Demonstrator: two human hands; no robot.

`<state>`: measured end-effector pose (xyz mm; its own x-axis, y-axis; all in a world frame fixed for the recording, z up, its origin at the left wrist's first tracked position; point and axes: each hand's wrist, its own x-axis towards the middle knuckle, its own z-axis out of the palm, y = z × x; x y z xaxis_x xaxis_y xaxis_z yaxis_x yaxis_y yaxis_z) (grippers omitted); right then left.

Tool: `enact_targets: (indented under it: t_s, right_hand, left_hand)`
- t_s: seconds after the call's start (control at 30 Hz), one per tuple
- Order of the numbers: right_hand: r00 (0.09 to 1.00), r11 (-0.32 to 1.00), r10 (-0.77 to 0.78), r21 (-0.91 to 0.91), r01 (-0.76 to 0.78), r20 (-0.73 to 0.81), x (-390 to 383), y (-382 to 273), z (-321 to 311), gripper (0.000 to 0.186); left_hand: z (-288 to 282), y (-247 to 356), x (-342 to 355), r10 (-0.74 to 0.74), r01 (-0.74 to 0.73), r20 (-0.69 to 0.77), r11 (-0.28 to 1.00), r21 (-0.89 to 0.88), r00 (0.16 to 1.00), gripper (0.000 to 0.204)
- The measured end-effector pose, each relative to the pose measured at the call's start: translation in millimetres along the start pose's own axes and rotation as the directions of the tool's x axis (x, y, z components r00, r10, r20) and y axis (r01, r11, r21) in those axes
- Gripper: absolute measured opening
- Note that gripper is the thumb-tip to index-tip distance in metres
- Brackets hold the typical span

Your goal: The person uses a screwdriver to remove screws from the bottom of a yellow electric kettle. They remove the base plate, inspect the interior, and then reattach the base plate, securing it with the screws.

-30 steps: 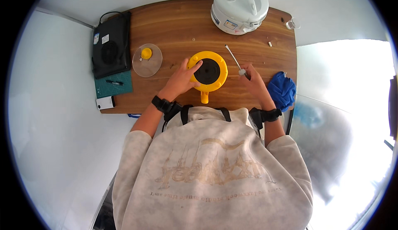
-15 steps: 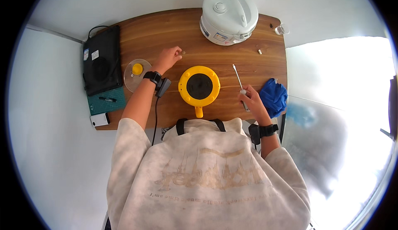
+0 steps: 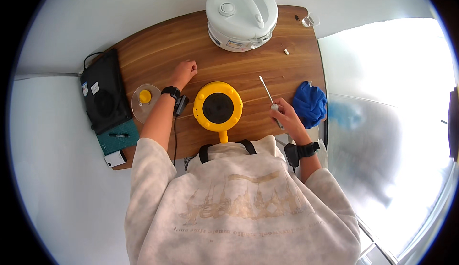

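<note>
A yellow round appliance with a black centre disc (image 3: 218,108) lies on the wooden table, its handle toward me. My left hand (image 3: 184,73) is above and left of it at the table surface, fingers curled; what they hold, if anything, is hidden. My right hand (image 3: 285,116) grips a screwdriver (image 3: 268,94) by its grey handle, right of the appliance, the metal tip pointing away from me. Left of my left forearm is a clear round disc (image 3: 148,109) carrying a yellow cap (image 3: 145,96) and a tiny piece.
A white cooker (image 3: 241,14) stands at the back. A black flat appliance (image 3: 99,105), green mat (image 3: 125,140) and white slab (image 3: 115,158) are at left. A blue cloth (image 3: 308,107), small glass (image 3: 311,20) and tiny white object (image 3: 286,52) are at right, near the table's edge (image 3: 320,62).
My left hand has left the yellow appliance and moved up the table, curling its fingers. My right hand still holds the screwdriver. The whole view has shifted as my head moved.
</note>
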<state>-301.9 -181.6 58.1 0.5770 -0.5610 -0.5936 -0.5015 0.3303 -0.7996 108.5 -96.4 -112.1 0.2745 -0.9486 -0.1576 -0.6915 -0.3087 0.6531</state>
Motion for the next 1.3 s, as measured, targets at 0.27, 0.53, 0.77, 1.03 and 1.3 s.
enact_targets:
  t_s: [0.27,0.53,0.77,1.03,1.3]
  right_hand:
    - [0.999,0.999,-0.012,0.048,0.013,-0.03,0,3,-2,0.017]
    - [0.996,0.993,-0.085,0.089,0.083,0.022,8,22,3,0.019]
    - [0.994,0.992,-0.103,0.071,0.101,0.029,6,17,8,0.019]
    - [0.992,0.989,-0.128,0.072,0.126,0.017,-4,19,1,0.019]
    - [0.992,0.983,-0.127,0.134,0.128,-0.014,-11,24,-2,0.02]
  left_hand:
    - [-16,0,-10,-0.061,0.058,0.021,0.989,0.139,0.998,0.012]
    - [-82,96,-66,-0.164,0.164,0.005,0.98,-0.115,0.986,0.014]
    - [-55,169,-123,-0.025,0.048,0.141,0.986,-0.159,0.99,0.013]
    - [-24,175,-130,-0.049,0.049,0.126,0.999,0.001,0.991,0.012]
    - [-13,170,-127,0.045,-0.051,0.066,0.995,0.084,0.997,0.011]
